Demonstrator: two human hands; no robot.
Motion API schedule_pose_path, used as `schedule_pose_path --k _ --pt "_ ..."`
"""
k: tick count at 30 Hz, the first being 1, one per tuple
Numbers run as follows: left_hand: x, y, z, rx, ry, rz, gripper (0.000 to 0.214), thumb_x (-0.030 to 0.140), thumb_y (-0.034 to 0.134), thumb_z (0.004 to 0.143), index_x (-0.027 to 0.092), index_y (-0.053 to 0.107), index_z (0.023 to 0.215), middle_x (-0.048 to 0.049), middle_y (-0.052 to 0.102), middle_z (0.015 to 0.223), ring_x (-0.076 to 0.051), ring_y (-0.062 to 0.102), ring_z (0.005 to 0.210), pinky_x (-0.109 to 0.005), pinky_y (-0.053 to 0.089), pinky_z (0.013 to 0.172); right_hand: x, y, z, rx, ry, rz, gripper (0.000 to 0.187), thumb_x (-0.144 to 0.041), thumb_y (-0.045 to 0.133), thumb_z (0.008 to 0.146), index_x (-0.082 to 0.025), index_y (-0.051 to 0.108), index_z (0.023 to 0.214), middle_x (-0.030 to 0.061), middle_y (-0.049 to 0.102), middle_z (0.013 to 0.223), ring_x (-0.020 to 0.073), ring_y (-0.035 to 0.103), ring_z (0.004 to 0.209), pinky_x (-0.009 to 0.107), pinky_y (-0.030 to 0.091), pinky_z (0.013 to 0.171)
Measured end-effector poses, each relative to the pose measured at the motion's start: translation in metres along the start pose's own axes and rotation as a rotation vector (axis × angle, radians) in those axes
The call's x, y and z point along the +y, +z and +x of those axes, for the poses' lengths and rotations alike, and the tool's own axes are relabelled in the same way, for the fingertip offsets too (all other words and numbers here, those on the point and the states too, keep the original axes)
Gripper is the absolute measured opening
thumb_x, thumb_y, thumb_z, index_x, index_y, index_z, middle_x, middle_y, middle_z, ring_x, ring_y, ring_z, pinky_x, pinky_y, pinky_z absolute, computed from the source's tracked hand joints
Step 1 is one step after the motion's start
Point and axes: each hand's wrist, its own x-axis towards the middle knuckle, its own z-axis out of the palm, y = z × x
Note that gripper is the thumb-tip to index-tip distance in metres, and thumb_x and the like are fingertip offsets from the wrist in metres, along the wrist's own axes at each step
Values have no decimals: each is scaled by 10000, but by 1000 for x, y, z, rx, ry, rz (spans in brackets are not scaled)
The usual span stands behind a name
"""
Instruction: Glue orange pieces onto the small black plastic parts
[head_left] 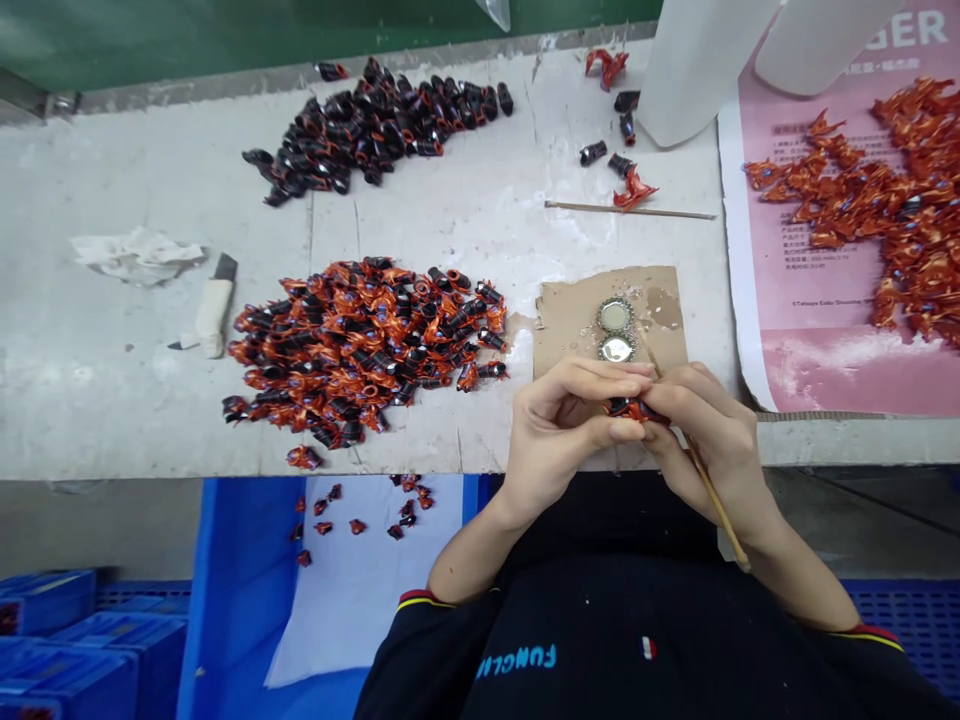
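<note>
So the left hand [562, 425] and right hand [709, 440] both pinch one orange-black piece [632, 408] (right also grips a stick [718, 505]); wrapped pile [360, 340] looks done, black pile [382, 125] probably left.

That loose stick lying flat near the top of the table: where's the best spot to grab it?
I'd pinch the stick on its bare right half, coming straight down from above. It lies flat and thin on the table, and an orange piece rests against its middle.
</note>
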Motion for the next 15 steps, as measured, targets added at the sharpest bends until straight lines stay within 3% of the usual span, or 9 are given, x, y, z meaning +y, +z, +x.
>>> schedule_pose_path --k 4,9,15 --pt "3 -3 -1 -66 -1 -98 179 354 812 828 276 749 976 -6 777 965 -170 765 1024 -304 641 931 -1 -6 0 -70 36 86 83 -194 558 981 -237 607 929 -1 669 824 141 594 745 290 497 649" --pt "7 -9 -1 -145 -48 -224 315 241 862 778 274 774 1078 -24 784 1046 -163 747 1059 -255 596 977 -1 -12 -1 -126 114 197 124 -302 538 1006 -237 622 942 -4 645 784 135 564 705 273 470 615" --pt "10 -5 -3 -51 -133 -295 211 250 831 813 282 798 1018 -13 789 1002 -140 744 1005 -231 591 954 2 -8 -1 -138 96 247 199 -347 455 1039 -231 586 944 7 657 831 147 571 767 297 478 688"
